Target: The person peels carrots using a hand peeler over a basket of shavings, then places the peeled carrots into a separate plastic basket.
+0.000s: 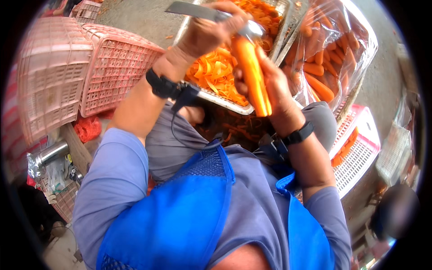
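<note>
My left hand (216, 32) grips a metal peeler (194, 10). The tool's flat grey handle sticks out past my fist to the left, and its shiny head meets the upper end of a carrot (251, 76). That carrot is bright orange, with pale glossy streaks along its lower part. It lies in my right hand (275, 84), whose fingers wrap it from below and from the right side. Beneath both hands, a white plastic crate (233, 107) holds a heap of curled carrot peelings (216, 72).
A crate lined with clear plastic (366, 44) holds several carrots (319, 86) at upper right. Below it stands a pink-and-white basket (357, 162) with orange pieces inside. Pink crates (123, 72) stand at left, near a steel flask (54, 153). Peelings (236, 130) lie between my legs.
</note>
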